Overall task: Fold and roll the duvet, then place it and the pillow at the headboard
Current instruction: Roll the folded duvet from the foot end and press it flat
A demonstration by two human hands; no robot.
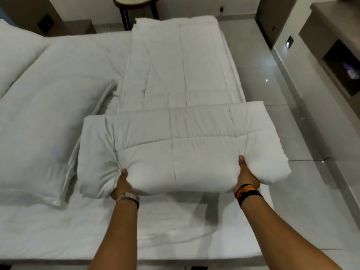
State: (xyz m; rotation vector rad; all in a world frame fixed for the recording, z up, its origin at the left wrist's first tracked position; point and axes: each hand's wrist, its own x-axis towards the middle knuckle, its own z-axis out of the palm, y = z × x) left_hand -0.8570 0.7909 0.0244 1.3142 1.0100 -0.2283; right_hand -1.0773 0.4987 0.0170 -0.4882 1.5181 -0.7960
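A white quilted duvet lies folded into a long strip down the right side of the bed, its near end turned over into a thick roll. My left hand, with a watch on the wrist, grips the roll's near left edge. On the near right edge sits my right hand, wearing a striped band, its thumb on top and fingers tucked under. A white pillow rests flat on the sheet just left of the roll. Another pillow leans at the far left.
The white bed sheet spreads in front of me to the mattress's near edge. Glossy tiled floor runs along the bed's right side. A round side table stands beyond the bed. Grey wall cabinets line the right.
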